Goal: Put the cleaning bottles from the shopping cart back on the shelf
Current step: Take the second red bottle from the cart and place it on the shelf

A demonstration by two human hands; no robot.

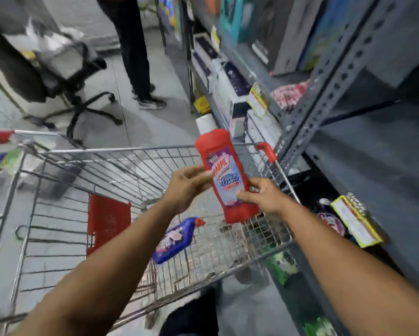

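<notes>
A red bathroom cleaner bottle point(224, 170) with a white cap is held upright above the wire shopping cart point(121, 151). My left hand point(186, 187) touches its left side with fingers on the label. My right hand point(264, 195) grips its lower right side. A blue cleaning bottle point(174, 238) with a red cap lies on its side on the cart floor below. The grey metal shelf point(363, 146) stands to the right, its middle level bare near me.
A person in dark trousers point(133, 52) stands in the aisle beyond the cart. An office chair point(77, 93) sits at the left. Boxes point(230, 93) and yellow price tags point(356, 221) line the shelf levels. Green packs point(283, 265) lie on the bottom shelf.
</notes>
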